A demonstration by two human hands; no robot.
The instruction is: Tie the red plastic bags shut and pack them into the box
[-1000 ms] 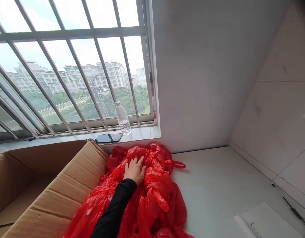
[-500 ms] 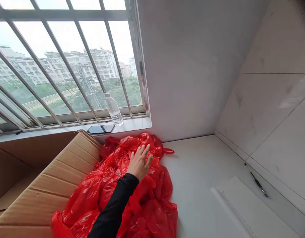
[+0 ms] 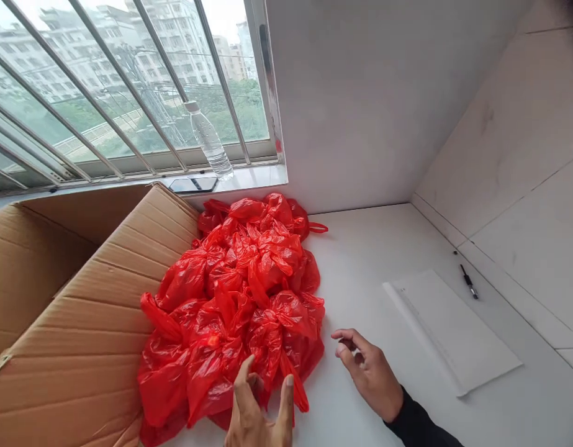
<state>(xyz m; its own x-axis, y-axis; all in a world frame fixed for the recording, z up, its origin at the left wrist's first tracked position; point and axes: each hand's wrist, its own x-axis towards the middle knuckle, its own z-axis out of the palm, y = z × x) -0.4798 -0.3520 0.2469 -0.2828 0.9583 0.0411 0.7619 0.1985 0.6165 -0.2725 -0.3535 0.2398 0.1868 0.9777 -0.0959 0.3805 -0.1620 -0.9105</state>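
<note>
A heap of red plastic bags (image 3: 239, 292) lies on the white table (image 3: 379, 261), against the side of an open cardboard box (image 3: 90, 323). My left hand (image 3: 261, 416) is at the bottom edge, fingers apart, its fingertips at the near edge of the heap. My right hand (image 3: 367, 369) hovers just right of the heap, fingers loosely curled and apart, holding nothing.
On the window sill stand a clear plastic bottle (image 3: 209, 139) and a dark phone (image 3: 193, 184), behind them a barred window. A white sheet (image 3: 449, 326) and a black pen (image 3: 467, 282) lie on the table at the right, near the tiled wall.
My left hand came off the top of the bag heap and drew back to its near edge. My right hand came into view. The camera tipped downward.
</note>
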